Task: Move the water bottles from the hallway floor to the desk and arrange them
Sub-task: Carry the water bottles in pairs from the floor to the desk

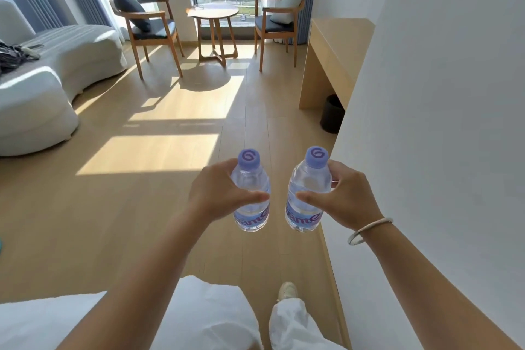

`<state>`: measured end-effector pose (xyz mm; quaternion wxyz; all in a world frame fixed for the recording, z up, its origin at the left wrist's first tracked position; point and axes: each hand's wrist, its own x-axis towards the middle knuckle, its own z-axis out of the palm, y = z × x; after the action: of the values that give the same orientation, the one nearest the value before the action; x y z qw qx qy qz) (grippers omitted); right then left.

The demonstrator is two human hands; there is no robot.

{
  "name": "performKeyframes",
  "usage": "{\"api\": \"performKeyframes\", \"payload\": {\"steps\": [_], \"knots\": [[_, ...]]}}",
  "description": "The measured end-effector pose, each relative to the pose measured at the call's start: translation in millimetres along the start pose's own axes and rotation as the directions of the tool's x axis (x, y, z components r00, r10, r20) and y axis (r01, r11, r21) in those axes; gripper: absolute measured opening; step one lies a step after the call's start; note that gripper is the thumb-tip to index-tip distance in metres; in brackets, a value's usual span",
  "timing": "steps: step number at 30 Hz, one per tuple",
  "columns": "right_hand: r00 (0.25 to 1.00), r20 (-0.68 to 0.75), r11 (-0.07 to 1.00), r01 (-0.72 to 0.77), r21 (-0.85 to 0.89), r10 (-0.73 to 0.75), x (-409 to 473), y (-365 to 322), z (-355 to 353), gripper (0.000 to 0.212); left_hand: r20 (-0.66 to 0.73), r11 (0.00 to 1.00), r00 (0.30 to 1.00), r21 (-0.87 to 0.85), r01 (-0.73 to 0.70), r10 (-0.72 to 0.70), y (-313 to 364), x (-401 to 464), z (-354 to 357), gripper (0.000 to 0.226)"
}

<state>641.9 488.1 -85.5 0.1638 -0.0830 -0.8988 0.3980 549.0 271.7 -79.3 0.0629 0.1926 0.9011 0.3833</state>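
I carry two clear water bottles with purple caps and purple labels, both upright above the wooden floor. My left hand (218, 193) grips the left bottle (251, 216) around its upper body. My right hand (341, 199) grips the right bottle (308, 176) the same way; a pale bangle sits on that wrist. The light wooden desk (332, 45) stands ahead on the right against the white wall, partly hidden by the wall corner.
A white wall (440, 122) runs close along my right. A dark bin (332, 113) sits under the desk. Two wooden armchairs (147, 25) (277, 23) flank a small round table (213, 13) by the window. A white sofa (42, 79) fills the left.
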Motion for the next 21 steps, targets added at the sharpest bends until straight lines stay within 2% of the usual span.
{"api": "performKeyframes", "payload": {"steps": [11, 16, 21], "knots": [[0.999, 0.036, 1.0, 0.021, 0.0, -0.021, 220.9, 70.8, 3.7, 0.04, -0.01, 0.999, 0.999, 0.002, 0.044, -0.044, 16.8, 227.4, 20.6, 0.053], [1.0, 0.015, 1.0, 0.017, 0.022, -0.018, 294.0, 92.5, 6.4, 0.037, -0.018, 1.0, 0.999, -0.011, 0.029, -0.029, 17.7, 305.7, 23.4, 0.044], [1.0, -0.012, 1.0, -0.005, 0.016, 0.006, 366.5, 112.5, 14.0, 0.036, 0.018, 1.0, 1.0, -0.007, 0.006, -0.006, 7.7, 387.6, 28.0, 0.054]]}}
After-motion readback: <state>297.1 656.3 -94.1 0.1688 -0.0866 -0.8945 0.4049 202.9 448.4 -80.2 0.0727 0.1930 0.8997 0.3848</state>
